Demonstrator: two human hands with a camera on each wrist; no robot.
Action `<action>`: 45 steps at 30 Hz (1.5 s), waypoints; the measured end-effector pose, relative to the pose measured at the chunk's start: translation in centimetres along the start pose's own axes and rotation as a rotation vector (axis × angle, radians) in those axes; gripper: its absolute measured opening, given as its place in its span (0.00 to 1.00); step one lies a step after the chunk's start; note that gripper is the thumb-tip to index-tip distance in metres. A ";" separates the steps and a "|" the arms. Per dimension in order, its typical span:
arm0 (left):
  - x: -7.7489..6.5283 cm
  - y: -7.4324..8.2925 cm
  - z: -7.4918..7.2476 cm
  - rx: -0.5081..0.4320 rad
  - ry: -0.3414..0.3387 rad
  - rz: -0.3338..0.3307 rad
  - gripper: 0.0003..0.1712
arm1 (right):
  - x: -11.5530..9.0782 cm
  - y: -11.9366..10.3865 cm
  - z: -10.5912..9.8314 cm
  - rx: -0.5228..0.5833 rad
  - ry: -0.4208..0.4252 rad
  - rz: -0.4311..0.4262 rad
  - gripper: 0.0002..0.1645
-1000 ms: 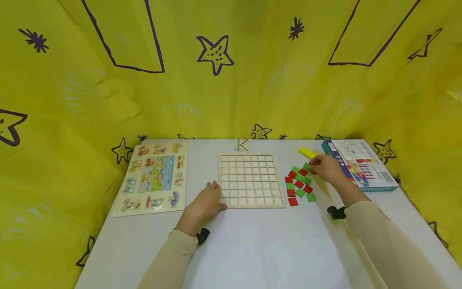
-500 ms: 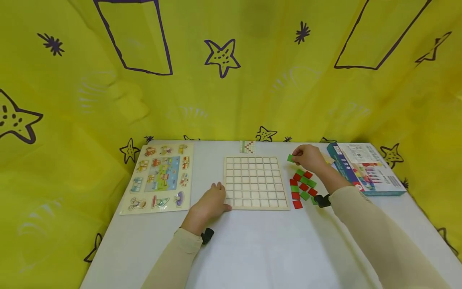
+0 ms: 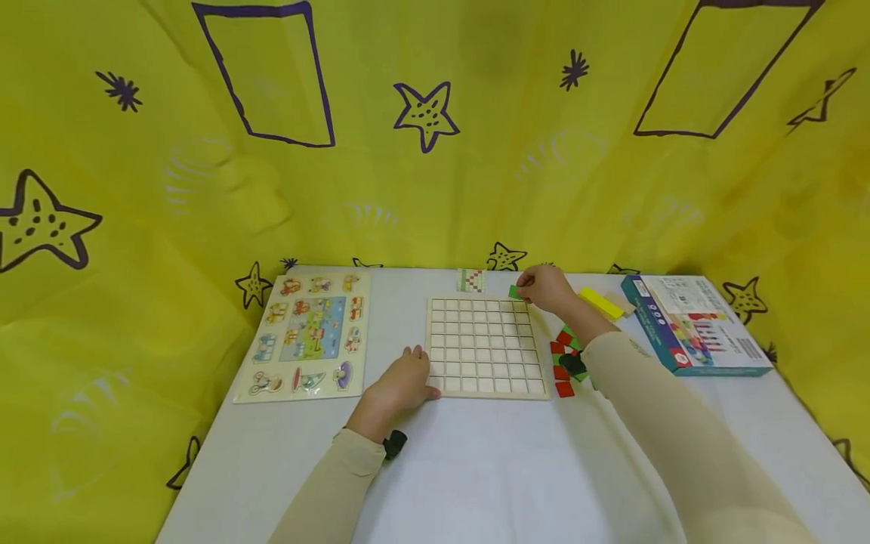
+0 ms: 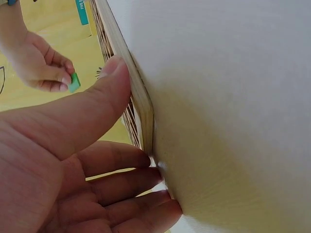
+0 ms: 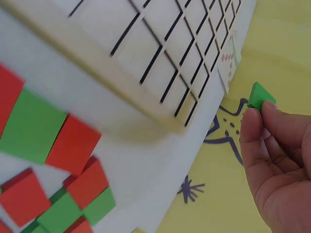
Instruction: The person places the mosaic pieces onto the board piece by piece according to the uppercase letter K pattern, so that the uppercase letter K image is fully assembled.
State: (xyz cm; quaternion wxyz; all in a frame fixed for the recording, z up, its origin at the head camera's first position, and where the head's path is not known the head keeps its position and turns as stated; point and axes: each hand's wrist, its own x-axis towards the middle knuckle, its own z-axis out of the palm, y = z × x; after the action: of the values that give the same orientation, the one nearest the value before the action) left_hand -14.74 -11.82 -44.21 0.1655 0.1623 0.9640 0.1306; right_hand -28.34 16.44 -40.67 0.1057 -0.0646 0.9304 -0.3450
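Note:
Between finger and thumb of my right hand (image 3: 547, 289) a small green square tile (image 3: 514, 292) is pinched, above the far right corner of the wooden grid board (image 3: 485, 344). In the right wrist view the tile (image 5: 261, 96) is tilted and raised above the board. The board's square cells hold no tiles. My left hand (image 3: 399, 383) rests at the near left corner, thumb along the front edge and the other fingers against the left side. Red and green tiles (image 3: 565, 389) lie loose right of the board, partly hidden under my right forearm.
Behind the board lies a small pattern card (image 3: 471, 280). A picture puzzle board (image 3: 297, 389) is on the left of the white table (image 3: 476, 461). On the right are a yellow strip (image 3: 601, 304) and a flat box (image 3: 700, 321). A yellow curtain (image 3: 367, 181) stands behind.
My right hand has taken the green tile from the loose pile and carried it left to the board's far right corner. The left hand stays at the board. The head view has shifted slightly.

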 end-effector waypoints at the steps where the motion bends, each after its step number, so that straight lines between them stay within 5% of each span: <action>1: 0.0 0.0 0.0 0.000 -0.003 -0.003 0.47 | 0.2 -0.3 0.2 0.004 -0.004 -0.005 0.09; 25: 0.4 -0.2 0.3 0.021 -0.018 -0.031 0.47 | 5.5 -3.3 6.9 0.086 -0.101 -0.056 0.05; 45: 0.8 -0.3 0.5 0.060 -0.016 -0.029 0.48 | 6.6 -4.7 8.9 0.064 -0.145 -0.037 0.08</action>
State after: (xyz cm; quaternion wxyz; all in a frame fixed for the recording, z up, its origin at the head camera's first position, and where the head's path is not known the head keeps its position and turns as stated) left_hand -15.34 -11.71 -44.98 0.1704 0.1542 0.9683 0.0981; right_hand -32.37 6.05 -45.13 0.1686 -0.1031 0.9073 -0.3711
